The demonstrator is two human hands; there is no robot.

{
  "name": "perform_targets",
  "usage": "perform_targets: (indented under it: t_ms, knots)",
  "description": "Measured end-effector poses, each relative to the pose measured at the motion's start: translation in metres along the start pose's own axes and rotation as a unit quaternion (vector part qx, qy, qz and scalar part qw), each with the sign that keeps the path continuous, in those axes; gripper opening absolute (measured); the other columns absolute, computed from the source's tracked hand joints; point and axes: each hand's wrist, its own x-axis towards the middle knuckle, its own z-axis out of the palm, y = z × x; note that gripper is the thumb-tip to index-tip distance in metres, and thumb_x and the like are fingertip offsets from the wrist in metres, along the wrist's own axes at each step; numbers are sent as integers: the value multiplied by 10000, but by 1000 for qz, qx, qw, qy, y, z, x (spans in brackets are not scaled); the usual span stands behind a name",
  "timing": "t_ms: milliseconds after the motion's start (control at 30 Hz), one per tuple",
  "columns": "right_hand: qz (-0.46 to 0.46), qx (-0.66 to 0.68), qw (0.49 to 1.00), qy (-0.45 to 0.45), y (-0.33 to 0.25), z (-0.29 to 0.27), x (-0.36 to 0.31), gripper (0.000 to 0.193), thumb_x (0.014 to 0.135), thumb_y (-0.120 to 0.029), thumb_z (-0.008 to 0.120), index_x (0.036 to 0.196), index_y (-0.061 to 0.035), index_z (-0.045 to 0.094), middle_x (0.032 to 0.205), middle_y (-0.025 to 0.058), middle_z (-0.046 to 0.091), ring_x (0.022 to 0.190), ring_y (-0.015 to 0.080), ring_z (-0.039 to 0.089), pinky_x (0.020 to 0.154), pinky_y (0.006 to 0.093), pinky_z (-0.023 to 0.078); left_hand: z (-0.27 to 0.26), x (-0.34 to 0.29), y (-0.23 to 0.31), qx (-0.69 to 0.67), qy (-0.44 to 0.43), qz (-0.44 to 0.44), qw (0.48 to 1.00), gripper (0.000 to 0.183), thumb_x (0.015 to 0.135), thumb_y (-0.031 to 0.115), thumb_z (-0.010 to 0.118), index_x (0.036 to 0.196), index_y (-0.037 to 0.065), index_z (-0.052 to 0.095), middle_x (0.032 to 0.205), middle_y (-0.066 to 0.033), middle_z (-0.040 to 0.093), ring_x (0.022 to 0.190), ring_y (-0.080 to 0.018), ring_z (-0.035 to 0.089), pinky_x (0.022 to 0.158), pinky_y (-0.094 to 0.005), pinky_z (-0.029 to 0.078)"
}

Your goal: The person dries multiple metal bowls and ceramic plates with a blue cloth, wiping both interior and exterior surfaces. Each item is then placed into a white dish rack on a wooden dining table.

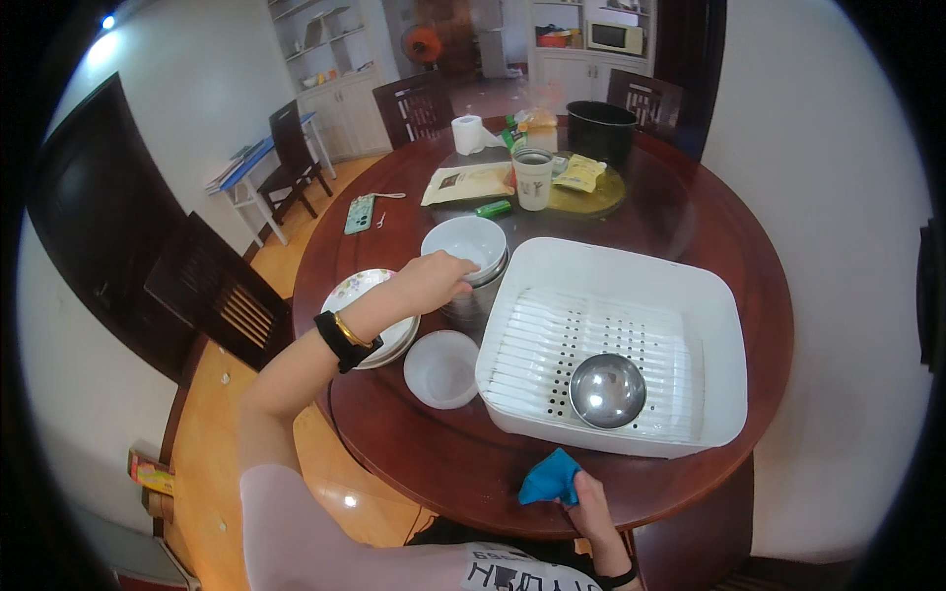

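Observation:
My left hand grips the near rim of a white bowl, which sits on top of a stack of metal bowls. In my right hand, by the table's front edge, a blue cloth is bunched up. Between my hands stands a large white dish rack with a ribbed, perforated bottom. One shiny steel bowl rests inside it. A translucent white bowl sits alone left of the rack. Partly behind my left forearm are stacked plates with a floral rim.
The round dark wooden table carries a phone, a paper cup, a flat pouch, a toilet roll and a black pot toward its far side. A wooden chair stands at the left.

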Motion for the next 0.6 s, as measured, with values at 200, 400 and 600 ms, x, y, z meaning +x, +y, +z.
perform_targets:
  t_ms: [200,400,600]
  knots:
    - [-70,-91,993,12,-6,6,-3,495,909,-263,637,1284,29,498,1098,64,607,967,140,562,858,292,464,-5,7,-23,-56,-22,53,997,218,852,225,664,948,30,678,733,-186,619,666,-308,605,613,-382,466]
    - [-49,-168,983,54,-17,17,0,514,811,-167,749,1231,43,542,1096,81,626,977,139,572,895,293,466,-10,2,-26,-150,62,47,986,223,871,191,649,951,-17,641,600,-149,501,517,-197,416,536,-332,384]
    - [-77,-281,955,50,-23,33,-9,426,824,-125,732,1186,37,577,1034,67,646,938,118,576,862,283,475,-13,-12,-39,-239,97,-16,966,231,929,190,597,1022,-18,634,708,-25,595,658,-71,491,606,-286,417]
